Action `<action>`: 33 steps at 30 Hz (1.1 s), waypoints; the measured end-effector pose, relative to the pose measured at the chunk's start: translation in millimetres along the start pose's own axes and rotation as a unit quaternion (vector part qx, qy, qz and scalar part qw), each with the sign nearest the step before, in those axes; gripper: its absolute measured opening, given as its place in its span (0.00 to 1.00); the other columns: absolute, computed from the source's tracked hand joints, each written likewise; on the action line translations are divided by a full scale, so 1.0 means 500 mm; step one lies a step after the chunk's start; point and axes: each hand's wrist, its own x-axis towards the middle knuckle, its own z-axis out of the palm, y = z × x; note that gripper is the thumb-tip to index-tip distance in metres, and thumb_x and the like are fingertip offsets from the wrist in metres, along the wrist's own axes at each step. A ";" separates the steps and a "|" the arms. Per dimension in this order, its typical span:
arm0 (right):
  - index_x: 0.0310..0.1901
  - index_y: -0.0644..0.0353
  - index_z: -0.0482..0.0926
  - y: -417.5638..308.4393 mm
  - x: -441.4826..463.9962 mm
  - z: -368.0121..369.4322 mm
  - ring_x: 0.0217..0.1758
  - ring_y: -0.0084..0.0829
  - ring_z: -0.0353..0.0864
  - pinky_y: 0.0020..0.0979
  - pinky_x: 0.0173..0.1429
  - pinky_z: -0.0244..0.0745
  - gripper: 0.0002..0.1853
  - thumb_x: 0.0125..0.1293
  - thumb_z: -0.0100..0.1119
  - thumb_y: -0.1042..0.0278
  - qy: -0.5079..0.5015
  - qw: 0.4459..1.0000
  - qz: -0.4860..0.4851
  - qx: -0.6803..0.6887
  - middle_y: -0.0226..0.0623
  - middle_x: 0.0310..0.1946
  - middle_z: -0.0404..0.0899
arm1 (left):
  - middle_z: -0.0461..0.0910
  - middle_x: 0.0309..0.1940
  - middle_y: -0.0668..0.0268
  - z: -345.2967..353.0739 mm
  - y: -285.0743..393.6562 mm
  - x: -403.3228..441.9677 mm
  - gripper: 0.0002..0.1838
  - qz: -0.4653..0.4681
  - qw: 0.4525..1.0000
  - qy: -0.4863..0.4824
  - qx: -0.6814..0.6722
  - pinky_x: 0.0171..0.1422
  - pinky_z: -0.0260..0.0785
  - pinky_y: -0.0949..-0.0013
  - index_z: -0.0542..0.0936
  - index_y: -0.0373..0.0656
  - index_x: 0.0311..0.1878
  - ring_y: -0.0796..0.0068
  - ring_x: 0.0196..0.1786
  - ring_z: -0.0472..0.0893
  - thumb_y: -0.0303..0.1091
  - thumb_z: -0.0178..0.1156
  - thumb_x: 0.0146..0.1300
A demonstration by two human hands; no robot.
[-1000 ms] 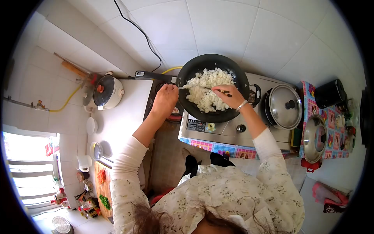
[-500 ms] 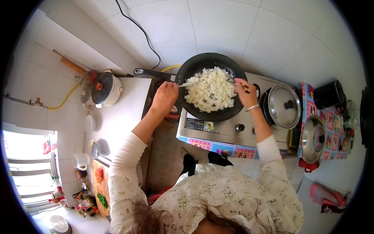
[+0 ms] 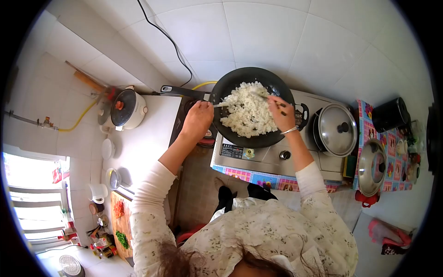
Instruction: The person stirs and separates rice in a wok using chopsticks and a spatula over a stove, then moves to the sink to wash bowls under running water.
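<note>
A dark wok [image 3: 244, 76] holds a heap of white cooked rice [image 3: 249, 108]. At the wok's left rim, my left hand [image 3: 199, 121] is closed around a light metal utensil [image 3: 220, 105] whose end reaches the rice; its tip is buried or hidden. Over the right part of the heap, my right hand [image 3: 281, 113] grips a spoon-like utensil [image 3: 261, 96] with a dark handle, its front end in the rice. The wok's long handle [image 3: 182, 91] points left, held by neither hand.
A steel stove [image 3: 263, 154] lies under the wok. On its right sits a lidded pan [image 3: 336, 129]. A white electric cooker [image 3: 134, 113] stands on the left counter. Below it, a cutting board [image 3: 121, 226] carries chopped red and green pieces.
My right hand has shifted left and slightly down, bringing its utensil over the rice. The rice has been spread and pushed about. My left hand stays near the left rim.
</note>
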 end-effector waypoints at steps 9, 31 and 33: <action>0.41 0.67 0.77 -0.052 -0.065 -0.065 0.27 0.19 0.77 0.21 0.33 0.73 0.11 0.63 0.51 0.69 0.017 0.981 0.125 0.145 0.36 0.29 0.79 | 0.73 0.48 0.57 0.009 0.013 0.000 0.22 0.068 0.996 -0.017 0.054 0.61 0.58 0.66 0.71 0.29 0.49 0.67 0.51 0.71 0.31 0.54 0.50; 0.40 0.70 0.72 -0.105 -0.116 -0.038 0.32 0.36 0.82 0.27 0.37 0.79 0.15 0.67 0.44 0.63 0.037 0.862 0.237 0.447 0.45 0.32 0.77 | 0.75 0.46 0.58 0.017 0.031 0.024 0.19 0.126 0.990 0.001 0.060 0.61 0.57 0.68 0.71 0.31 0.48 0.68 0.52 0.72 0.30 0.49 0.54; 0.40 0.69 0.72 -0.098 -0.117 -0.035 0.31 0.36 0.82 0.27 0.36 0.79 0.15 0.67 0.44 0.63 0.046 0.865 0.235 0.441 0.45 0.31 0.77 | 0.76 0.45 0.58 0.020 0.032 0.023 0.19 0.105 0.994 0.000 0.041 0.61 0.58 0.69 0.71 0.30 0.48 0.68 0.50 0.73 0.30 0.50 0.54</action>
